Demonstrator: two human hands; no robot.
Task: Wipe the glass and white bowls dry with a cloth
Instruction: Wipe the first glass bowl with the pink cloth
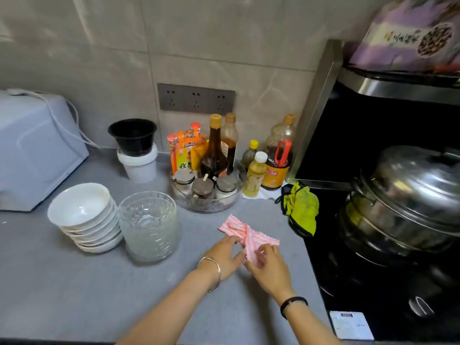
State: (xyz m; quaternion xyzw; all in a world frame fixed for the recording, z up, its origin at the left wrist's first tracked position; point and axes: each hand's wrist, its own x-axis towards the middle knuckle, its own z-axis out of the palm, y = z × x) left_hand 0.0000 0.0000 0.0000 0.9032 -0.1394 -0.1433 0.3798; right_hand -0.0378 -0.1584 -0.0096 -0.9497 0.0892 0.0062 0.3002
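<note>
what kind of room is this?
Most likely a home kitchen: a lidded steel pot on a black cooktop, sauce bottles against the tiled wall, and stacked white bowls and glass bowls on the grey counter.

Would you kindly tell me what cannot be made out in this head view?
Head view:
- Count of glass bowls: the nested clear walls merge.
- Wetness of white bowls: too fine to see.
- Whether left hand pinches pink cloth: fingertips blur into it.
- Label of purple package: blurred, cut off by the top-right edge.
</note>
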